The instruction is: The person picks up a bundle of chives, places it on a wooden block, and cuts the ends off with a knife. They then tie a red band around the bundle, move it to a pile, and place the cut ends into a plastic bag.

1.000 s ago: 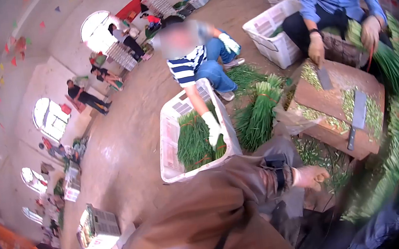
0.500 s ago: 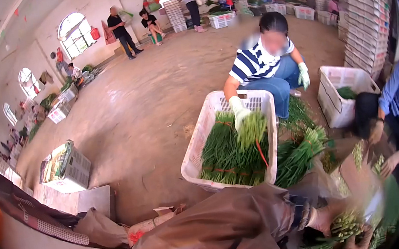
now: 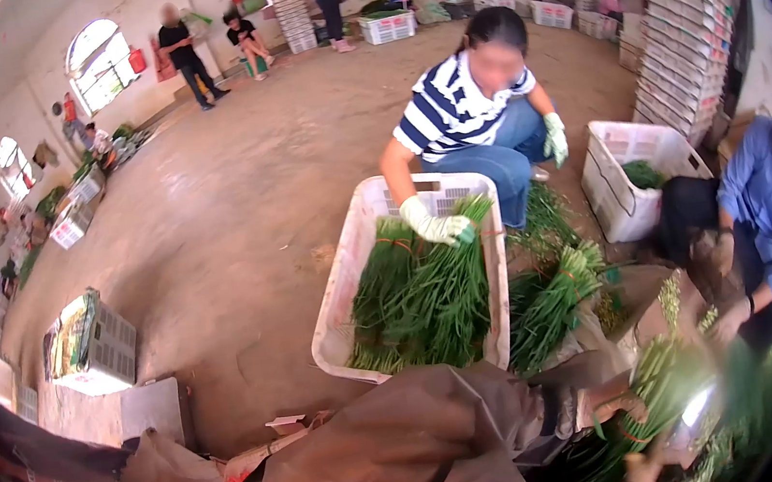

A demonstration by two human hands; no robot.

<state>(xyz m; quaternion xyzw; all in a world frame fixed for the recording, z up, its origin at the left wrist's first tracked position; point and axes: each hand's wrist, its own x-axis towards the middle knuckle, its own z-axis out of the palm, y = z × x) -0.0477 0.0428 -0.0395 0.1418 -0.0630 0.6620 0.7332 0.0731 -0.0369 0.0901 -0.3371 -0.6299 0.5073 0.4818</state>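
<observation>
At the lower right, my left hand (image 3: 614, 403) comes out of a brown sleeve (image 3: 385, 456) and is closed around a bunch of chives (image 3: 660, 378). The pale stem ends of the bunch point up, and a red band (image 3: 634, 437) shows across its lower stalks. My right hand (image 3: 652, 467) is just below it, close to the banded part, with its fingers smeared by motion. Another tied bunch of chives (image 3: 574, 280) lies on the floor beyond my left hand. More loose greens (image 3: 766, 386) are heaped to the right.
A white crate (image 3: 334, 331) holding chive bunches stands ahead, where a gloved person (image 3: 470, 103) reaches in. A person in a blue shirt (image 3: 766, 201) sits close on my right. Beyond are another white crate (image 3: 603, 183) and a tall stack of crates (image 3: 679, 56).
The bunch at my left hand has turned so more of its stalks show, and a red band is now visible. The gloved person has lowered a bunch into the crate. The view has shifted right.
</observation>
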